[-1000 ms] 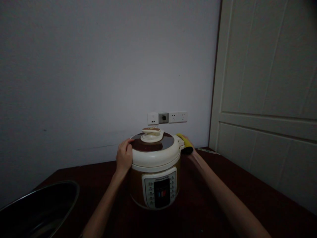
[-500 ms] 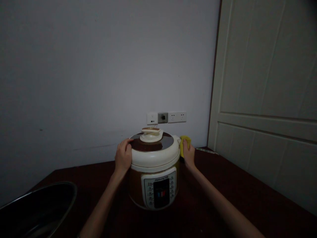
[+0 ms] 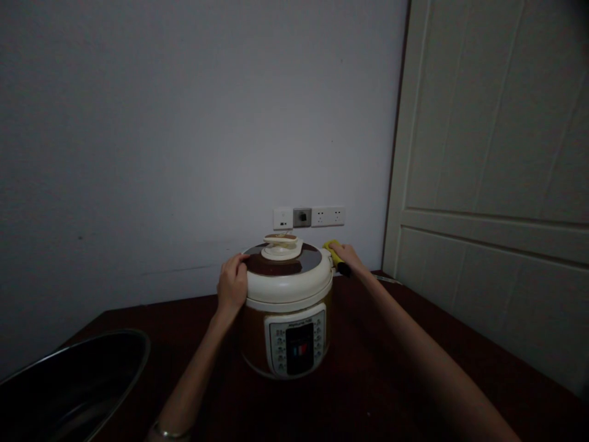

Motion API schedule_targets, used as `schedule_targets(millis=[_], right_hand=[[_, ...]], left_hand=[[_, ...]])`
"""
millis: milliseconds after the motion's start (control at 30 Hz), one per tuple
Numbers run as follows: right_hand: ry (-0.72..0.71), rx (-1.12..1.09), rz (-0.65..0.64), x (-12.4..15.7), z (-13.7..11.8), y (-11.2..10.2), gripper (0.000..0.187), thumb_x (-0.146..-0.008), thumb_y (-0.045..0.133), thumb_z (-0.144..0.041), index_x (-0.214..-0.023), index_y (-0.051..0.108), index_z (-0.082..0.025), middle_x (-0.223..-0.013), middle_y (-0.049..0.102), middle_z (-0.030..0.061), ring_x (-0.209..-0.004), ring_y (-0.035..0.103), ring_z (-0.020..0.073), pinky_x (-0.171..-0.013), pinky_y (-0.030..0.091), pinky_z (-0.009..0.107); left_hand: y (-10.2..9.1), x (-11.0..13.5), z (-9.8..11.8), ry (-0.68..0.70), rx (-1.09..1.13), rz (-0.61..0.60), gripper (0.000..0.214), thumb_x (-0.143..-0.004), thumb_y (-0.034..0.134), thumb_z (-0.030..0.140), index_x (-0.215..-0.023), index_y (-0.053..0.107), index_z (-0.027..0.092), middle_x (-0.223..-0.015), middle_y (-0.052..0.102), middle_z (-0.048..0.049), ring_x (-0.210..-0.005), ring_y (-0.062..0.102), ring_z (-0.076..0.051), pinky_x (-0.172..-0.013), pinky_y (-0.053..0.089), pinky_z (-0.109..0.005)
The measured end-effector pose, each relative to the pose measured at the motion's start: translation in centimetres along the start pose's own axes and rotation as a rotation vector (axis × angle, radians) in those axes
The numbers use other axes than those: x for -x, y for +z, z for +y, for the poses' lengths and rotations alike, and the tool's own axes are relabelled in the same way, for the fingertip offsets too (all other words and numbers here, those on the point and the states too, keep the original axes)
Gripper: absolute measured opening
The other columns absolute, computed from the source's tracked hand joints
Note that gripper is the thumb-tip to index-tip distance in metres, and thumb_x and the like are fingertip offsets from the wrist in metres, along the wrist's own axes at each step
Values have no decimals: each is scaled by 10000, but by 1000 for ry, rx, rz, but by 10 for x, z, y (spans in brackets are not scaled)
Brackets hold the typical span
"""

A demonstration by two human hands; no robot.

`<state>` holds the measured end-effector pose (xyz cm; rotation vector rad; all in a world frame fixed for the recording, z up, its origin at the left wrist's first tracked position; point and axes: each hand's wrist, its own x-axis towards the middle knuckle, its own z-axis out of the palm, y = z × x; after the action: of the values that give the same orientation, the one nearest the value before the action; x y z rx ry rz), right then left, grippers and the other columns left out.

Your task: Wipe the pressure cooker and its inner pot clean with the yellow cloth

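An electric pressure cooker (image 3: 285, 307) stands upright, with a white rim, brown lid top, raised handle and front button panel. Pressed to the left side of its lid, my left hand (image 3: 232, 285) grips the edge with curled fingers; the far fingertips are hidden. My right hand (image 3: 347, 256) is closed around a yellow cloth (image 3: 332, 247) with a dark part hanging below. That cloth touches the lid's right rear edge, by the white side tab. A bracelet (image 3: 170, 433) shows on my left wrist.
The cooker sits on a dark red tabletop (image 3: 368, 362). A large dark basin with a shiny rim (image 3: 138, 334) is at lower left. Behind are a pale wall with sockets (image 3: 327, 215) and, at right, a white panelled door (image 3: 488, 184). A thin strip (image 3: 389, 279) lies near the corner.
My right hand has shifted up and slightly left with the cloth, from the cooker's side to the lid's rear edge. The left hand keeps its place on the lid. The view has shifted slightly.
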<state>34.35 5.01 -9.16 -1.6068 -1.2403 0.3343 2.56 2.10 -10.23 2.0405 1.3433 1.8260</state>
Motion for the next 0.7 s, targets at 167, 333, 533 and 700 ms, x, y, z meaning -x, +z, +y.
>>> schedule_targets(millis=[167,333,533,700], right_hand=[[38,226,-116,-16,-29,0,258,-859,582,-346,-777,642,-109,-746,662,48,-676,624,158,-618,463,268],[-85,339,-77,11,-36,1,405,-901,417,-397,-837,682,-97,-888,698,176,-850,646,243,-660,411,267],[-274,396,-84,47,-42,-3,515,-949,277,-458,-905,674,-132,-912,705,135,-826,626,205,-686,400,255],[-333,470,-204,26,-71,10,394,-917,418,-423,-892,691,-140,-940,712,116,-834,632,197,-683,419,247]], left_hand=[[-1,1,3,-3,-2,-9,375,-808,343,266,-987,649,141,-1097,655,-131,-1084,556,-260,-991,396,-416],[-1,0,3,-12,-15,-7,370,-803,347,271,-988,648,164,-1098,659,-106,-1087,554,-253,-982,403,-403],[0,-1,-1,-10,-2,-11,377,-800,346,272,-992,647,150,-1083,660,-115,-1064,567,-248,-979,406,-398],[1,0,-3,3,4,6,357,-796,354,269,-970,648,167,-1070,664,-103,-1061,569,-249,-979,408,-403]])
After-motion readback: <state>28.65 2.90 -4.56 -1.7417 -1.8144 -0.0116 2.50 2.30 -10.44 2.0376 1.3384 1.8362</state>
